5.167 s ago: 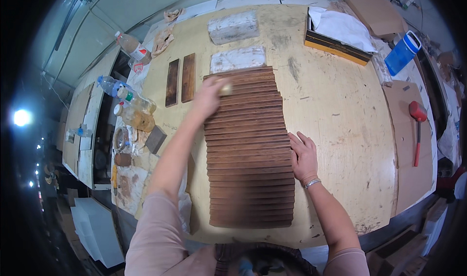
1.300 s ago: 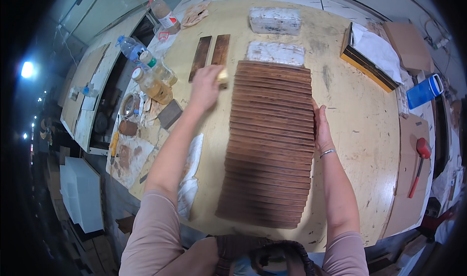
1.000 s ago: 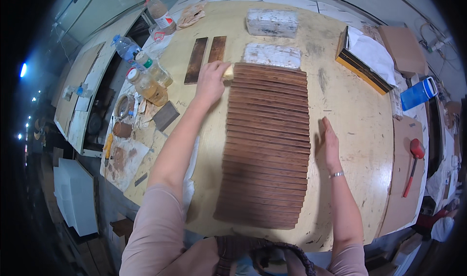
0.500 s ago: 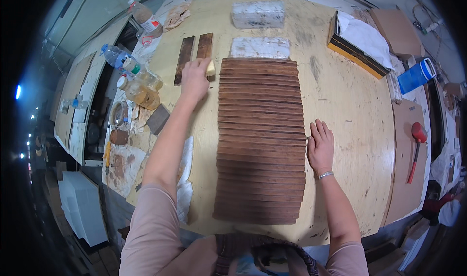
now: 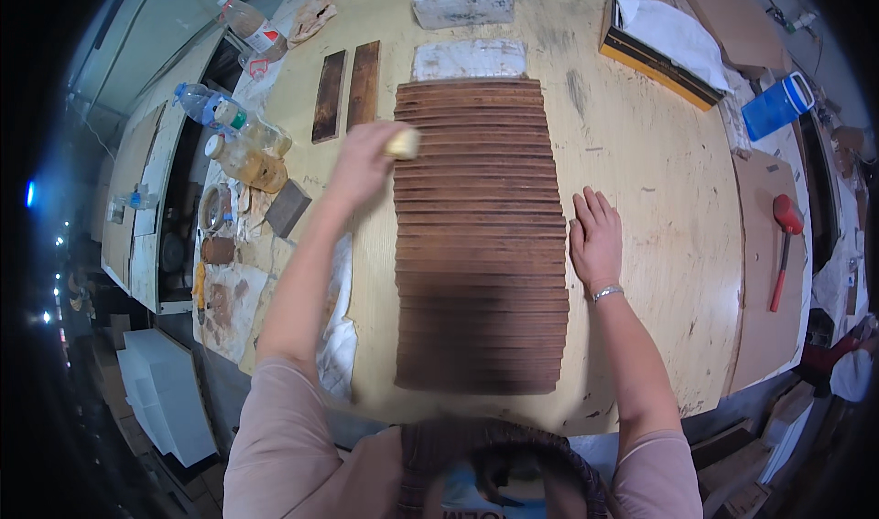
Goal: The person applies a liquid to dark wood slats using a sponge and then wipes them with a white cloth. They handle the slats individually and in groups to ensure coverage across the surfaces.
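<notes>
A row of dark brown wooden strips (image 5: 476,244) lies side by side down the middle of the table. My left hand (image 5: 362,164), slightly blurred, is closed round a pale yellow sponge (image 5: 403,144). The sponge is at the left edge of the strips, near their far end; whether it touches them I cannot tell. My right hand (image 5: 597,244) lies flat beside the row's right edge, fingers stretched out. Beyond my left hand are two separate brown boards, one dark (image 5: 330,98) and one redder (image 5: 363,87).
Two white-wrapped blocks (image 5: 463,3) stand beyond the strips. Bottles (image 5: 252,164) and a dark grey block (image 5: 287,210) are on the left; a white cloth (image 5: 339,345) lies nearer. To the right are a black-and-orange box (image 5: 659,70), a blue jug (image 5: 776,107) and a red mallet (image 5: 786,221).
My left hand has come back from the two boards, nearer me, bringing the sponge to the strips' left edge. My right hand stays flat beside the strips. The view has shifted slightly.
</notes>
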A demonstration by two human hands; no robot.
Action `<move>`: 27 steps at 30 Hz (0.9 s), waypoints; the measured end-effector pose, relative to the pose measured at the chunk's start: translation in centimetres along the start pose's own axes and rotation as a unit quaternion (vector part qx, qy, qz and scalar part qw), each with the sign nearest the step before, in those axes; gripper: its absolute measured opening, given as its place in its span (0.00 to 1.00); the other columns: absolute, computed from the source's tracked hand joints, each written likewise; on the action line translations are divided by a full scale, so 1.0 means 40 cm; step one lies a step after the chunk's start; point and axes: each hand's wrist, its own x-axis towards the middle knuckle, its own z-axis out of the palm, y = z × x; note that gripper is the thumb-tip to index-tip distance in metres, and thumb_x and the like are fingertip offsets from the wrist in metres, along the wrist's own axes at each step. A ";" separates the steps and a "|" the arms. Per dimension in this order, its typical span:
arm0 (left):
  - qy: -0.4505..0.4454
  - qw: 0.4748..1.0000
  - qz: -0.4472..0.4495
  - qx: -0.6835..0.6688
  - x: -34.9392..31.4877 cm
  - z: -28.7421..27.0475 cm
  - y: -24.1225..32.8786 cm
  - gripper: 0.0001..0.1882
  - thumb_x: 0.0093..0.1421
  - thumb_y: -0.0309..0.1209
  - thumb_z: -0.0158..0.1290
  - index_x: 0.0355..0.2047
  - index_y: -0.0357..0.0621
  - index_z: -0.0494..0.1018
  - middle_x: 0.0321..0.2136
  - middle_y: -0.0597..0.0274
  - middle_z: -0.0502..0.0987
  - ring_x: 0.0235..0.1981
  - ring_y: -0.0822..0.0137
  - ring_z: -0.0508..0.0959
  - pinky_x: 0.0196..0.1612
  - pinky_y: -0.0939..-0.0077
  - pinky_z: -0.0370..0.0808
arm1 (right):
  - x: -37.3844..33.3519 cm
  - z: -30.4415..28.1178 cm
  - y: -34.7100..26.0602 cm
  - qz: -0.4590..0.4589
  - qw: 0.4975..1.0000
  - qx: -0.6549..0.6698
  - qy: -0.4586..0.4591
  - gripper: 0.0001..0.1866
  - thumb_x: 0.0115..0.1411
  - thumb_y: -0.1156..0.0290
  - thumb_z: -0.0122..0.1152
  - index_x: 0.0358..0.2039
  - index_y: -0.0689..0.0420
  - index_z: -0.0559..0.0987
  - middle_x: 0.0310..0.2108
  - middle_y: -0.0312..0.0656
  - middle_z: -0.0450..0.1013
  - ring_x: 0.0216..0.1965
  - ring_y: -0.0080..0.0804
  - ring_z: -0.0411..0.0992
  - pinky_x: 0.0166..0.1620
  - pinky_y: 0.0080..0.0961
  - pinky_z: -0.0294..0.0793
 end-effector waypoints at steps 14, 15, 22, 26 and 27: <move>0.157 0.673 -0.417 -0.591 -0.428 -0.064 0.035 0.14 0.69 0.34 0.51 0.52 0.41 0.71 0.42 0.59 0.80 0.41 0.67 0.81 0.45 0.69 0.79 | -0.002 0.020 0.024 -0.035 0.999 0.039 0.015 0.23 0.65 0.72 0.51 0.61 0.57 0.74 0.64 0.48 0.67 0.67 0.48 0.61 0.70 0.42 0.56; 0.170 0.649 -0.411 -0.617 -0.468 -0.068 0.000 0.14 0.69 0.35 0.49 0.51 0.40 0.71 0.43 0.57 0.80 0.44 0.63 0.81 0.47 0.65 0.80 | -0.002 0.021 0.032 -0.026 0.999 0.021 0.003 0.23 0.66 0.72 0.51 0.62 0.56 0.74 0.65 0.48 0.67 0.68 0.48 0.60 0.70 0.41 0.55; 0.380 0.546 -0.577 -0.474 -0.779 -0.256 -0.218 0.14 0.69 0.36 0.48 0.48 0.40 0.71 0.42 0.54 0.79 0.42 0.61 0.81 0.45 0.63 0.81 | -0.002 0.035 0.058 -0.050 0.998 -0.004 -0.027 0.26 0.67 0.75 0.47 0.66 0.53 0.69 0.69 0.44 0.60 0.69 0.47 0.56 0.71 0.41 0.54; 0.457 0.648 -0.541 -0.280 -0.937 -0.252 -0.359 0.15 0.67 0.34 0.51 0.47 0.35 0.72 0.41 0.53 0.78 0.42 0.58 0.80 0.48 0.63 0.77 | 0.013 0.037 0.056 -0.060 0.997 0.007 -0.055 0.29 0.65 0.78 0.48 0.67 0.54 0.67 0.70 0.44 0.60 0.70 0.47 0.55 0.73 0.40 0.52; 0.468 0.693 -0.503 -0.219 -0.939 -0.245 -0.381 0.16 0.67 0.33 0.52 0.48 0.33 0.72 0.41 0.52 0.78 0.42 0.57 0.80 0.48 0.63 0.77 | 0.014 0.035 0.072 -0.057 0.997 0.011 -0.060 0.30 0.64 0.78 0.49 0.68 0.54 0.66 0.70 0.45 0.59 0.71 0.47 0.54 0.73 0.39 0.52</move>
